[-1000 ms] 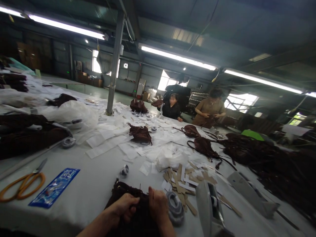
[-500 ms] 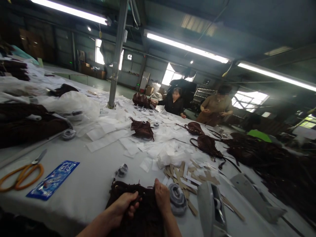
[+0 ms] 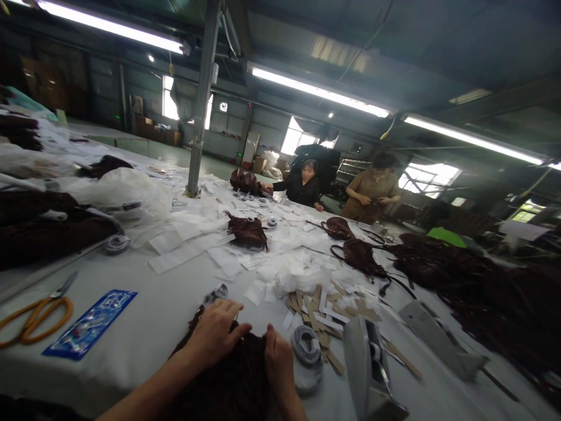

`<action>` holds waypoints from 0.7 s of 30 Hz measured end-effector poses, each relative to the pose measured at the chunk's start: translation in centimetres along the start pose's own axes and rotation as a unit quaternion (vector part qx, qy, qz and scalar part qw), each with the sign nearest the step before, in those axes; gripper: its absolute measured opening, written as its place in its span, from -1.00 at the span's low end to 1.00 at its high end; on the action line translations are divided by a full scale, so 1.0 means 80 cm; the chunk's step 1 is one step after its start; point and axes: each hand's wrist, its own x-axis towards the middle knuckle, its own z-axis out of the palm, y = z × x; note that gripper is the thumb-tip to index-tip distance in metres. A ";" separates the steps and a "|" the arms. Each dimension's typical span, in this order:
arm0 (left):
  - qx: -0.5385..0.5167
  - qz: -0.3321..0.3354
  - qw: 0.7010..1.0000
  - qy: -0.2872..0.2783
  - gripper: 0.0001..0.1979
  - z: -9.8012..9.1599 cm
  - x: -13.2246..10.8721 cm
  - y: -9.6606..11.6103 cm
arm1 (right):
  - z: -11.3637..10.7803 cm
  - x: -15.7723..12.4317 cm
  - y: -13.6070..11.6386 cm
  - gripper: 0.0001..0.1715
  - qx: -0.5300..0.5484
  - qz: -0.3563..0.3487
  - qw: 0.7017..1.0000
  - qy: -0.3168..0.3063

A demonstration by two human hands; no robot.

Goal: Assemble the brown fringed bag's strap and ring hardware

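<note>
A dark brown fringed bag (image 3: 228,383) lies at the table's near edge in front of me. My left hand (image 3: 217,330) reaches over its upper edge, fingers stretched forward and thumb apart; part of the bag's mouth is hidden beneath it. With closed fingers, my right hand (image 3: 279,358) grips the bag's right upper edge. Just beyond my left hand is a small clear-wrapped roll (image 3: 218,292), partly covered. Grey coiled rolls (image 3: 307,345) sit right of my right hand, near a grey tape dispenser (image 3: 366,362).
Orange-handled scissors (image 3: 37,318) and a blue packet (image 3: 90,323) lie left. Cardboard strips (image 3: 322,316) and white paper (image 3: 179,240) are scattered ahead. Another dispenser (image 3: 442,336) and a dark brown pile (image 3: 477,292) stand right. Two people are across the table, near several brown bags (image 3: 362,257).
My left hand has gone from a closed grip on the bag's top to stretched fingers over its upper left edge. My right hand keeps its grip. The view has shifted slightly.
</note>
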 end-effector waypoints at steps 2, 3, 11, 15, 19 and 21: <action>0.036 0.063 0.996 -0.053 -0.75 0.021 -0.001 -0.002 | 0.008 -0.006 0.003 -0.17 -0.038 -0.016 0.999 0.020; 0.035 0.066 0.994 -0.077 -0.82 0.032 -0.002 -0.007 | 0.011 -0.008 0.006 -0.18 -0.056 -0.025 0.998 0.030; -0.014 -0.005 1.000 -0.017 -0.80 -0.007 0.021 -0.037 | 0.012 0.002 0.021 -0.22 -0.101 -0.068 0.989 0.079; -0.019 -0.093 0.995 0.035 -0.61 -0.063 -0.002 -0.041 | -0.010 -0.007 -0.006 -0.29 -0.060 -0.093 0.988 0.107; -0.032 -0.146 0.987 -0.058 -0.64 -0.056 -0.052 -0.042 | -0.023 -0.043 -0.052 -0.34 0.067 0.014 0.995 0.077; -0.043 -0.149 0.984 -0.092 -0.75 -0.039 -0.067 -0.037 | -0.015 -0.060 -0.070 -0.26 0.198 0.152 0.968 -0.029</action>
